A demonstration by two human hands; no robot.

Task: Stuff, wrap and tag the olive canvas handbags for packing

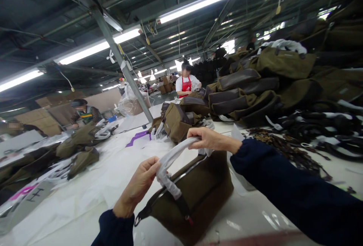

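Note:
An olive-brown handbag [204, 189] with a zipper along its top stands in front of me on the white table. Its handle [176, 154] is wrapped in white paper and arches above the bag. My left hand [141, 181] pinches the near left bend of this handle between thumb and fingers. Farther along, my right hand [208, 139] grips the handle's upper right part, fingers closed round it. A dark strap end with a small reddish tip hangs on the bag's near side. The bag's far side is hidden.
Olive bags [238, 95] are heaped at the back right. Dark straps [286, 144] and wrapped handles lie to the right. More olive bags [79, 144] lie on the left. A person in a red apron [185, 84] stands behind the heap; another person [85, 113] works at left.

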